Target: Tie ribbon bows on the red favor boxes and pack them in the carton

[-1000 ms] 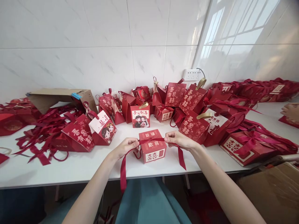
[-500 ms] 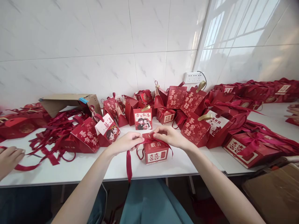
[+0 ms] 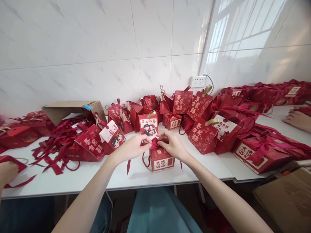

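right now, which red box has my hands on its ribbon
The small box front and centre, before the couple-print box: your left hand and right hand pinch the ribbon on top. Your hands hold no other.

White table (image 3: 138, 180): red boxes (image 3: 162, 164), tangled ribbons (image 3: 58, 139), brown cardboard box (image 3: 74, 105).

gift box (image 3: 162, 157): red, cream label (image 3: 160, 164) with dark-red characters | ribbon (image 3: 155, 141): crimson | couple-print box (image 3: 149, 126): red and white | surface (image 3: 194, 177): white | wall tiles (image 3: 97, 38): white, grey-veined | carton (image 3: 70, 105): brown, blue tape (image 3: 87, 107)
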Available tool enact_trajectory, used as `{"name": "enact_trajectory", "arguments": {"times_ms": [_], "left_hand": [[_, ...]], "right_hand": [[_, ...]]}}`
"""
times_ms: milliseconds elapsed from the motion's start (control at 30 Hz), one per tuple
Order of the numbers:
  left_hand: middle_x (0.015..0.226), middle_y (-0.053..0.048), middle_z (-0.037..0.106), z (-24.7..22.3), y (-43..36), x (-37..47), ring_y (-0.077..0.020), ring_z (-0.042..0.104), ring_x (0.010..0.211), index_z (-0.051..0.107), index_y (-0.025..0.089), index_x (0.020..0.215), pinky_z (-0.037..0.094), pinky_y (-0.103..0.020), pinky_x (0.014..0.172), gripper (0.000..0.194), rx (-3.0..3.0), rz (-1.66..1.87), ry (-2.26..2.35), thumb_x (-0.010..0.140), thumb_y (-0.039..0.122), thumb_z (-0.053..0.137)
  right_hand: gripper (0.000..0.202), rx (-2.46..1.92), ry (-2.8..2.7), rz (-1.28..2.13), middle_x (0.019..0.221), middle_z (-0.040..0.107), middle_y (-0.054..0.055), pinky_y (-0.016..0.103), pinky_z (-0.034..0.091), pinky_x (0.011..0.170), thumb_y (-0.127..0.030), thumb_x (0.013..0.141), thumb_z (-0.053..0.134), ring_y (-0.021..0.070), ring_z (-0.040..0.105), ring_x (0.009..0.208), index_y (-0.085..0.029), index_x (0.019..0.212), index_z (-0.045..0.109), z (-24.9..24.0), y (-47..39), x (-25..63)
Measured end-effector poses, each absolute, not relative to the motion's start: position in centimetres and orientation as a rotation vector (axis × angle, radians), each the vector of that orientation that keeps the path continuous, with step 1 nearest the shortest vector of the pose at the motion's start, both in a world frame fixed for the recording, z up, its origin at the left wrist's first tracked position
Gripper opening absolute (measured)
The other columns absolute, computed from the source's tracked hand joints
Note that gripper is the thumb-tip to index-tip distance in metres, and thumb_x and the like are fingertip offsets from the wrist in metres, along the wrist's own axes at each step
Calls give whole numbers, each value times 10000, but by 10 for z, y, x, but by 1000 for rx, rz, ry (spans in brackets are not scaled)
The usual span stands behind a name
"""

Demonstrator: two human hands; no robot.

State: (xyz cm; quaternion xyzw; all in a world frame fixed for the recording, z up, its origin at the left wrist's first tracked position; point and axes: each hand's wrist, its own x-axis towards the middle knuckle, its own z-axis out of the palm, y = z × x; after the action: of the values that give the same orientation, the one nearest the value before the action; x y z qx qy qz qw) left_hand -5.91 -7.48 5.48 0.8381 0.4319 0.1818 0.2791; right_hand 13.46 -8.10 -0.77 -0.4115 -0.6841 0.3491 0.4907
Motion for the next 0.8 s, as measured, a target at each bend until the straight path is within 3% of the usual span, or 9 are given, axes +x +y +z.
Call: {"name": "enact_trajectory", "arguments": {"times_ms": [100,333,500,633,800], "left_hand": [[914,-27,648,61,-78,-55,-211,596,859,632,220,839,421,-308,766,193,2375,476,1184,847,337,479],[943,-26,598,65,-68,-43,-182,584,871,671,226,872,425,-294,791,207,2509,541,1011,875,268,468],[967,-19,655,59,-52,-37,-195,599,919,668,227,904,440,-327,845,166,2351,561,950,838,331,557],[887,-30,659,48,-37,-37,-176,611,814,633,188,863,474,-321,763,219,2117,664,855,783,392,625],[764,-5,617,43,-33,-42,-127,566,683,603,172,799,462,-275,671,250,2035,731,821,748,410,656]], "right_hand": [[206,-1021,-1623,876,880,715,49,362,505,827,-209,769,581,196,679,842,-187,974,584,-9,-79,133],[102,-1014,-1726,864,804,708,23,333,486,758,-166,742,556,194,652,771,-188,760,653,-2,-81,135],[140,-981,-1694,918,786,696,9,313,481,721,-172,725,565,178,647,751,-203,860,545,-3,-82,139],[237,-991,-1549,961,746,688,-14,312,473,696,-210,698,604,169,637,712,-229,880,455,-4,-83,141],[277,-1021,-1510,962,701,679,-31,316,482,692,-249,673,674,162,640,673,-228,861,472,-4,-83,143]]}}
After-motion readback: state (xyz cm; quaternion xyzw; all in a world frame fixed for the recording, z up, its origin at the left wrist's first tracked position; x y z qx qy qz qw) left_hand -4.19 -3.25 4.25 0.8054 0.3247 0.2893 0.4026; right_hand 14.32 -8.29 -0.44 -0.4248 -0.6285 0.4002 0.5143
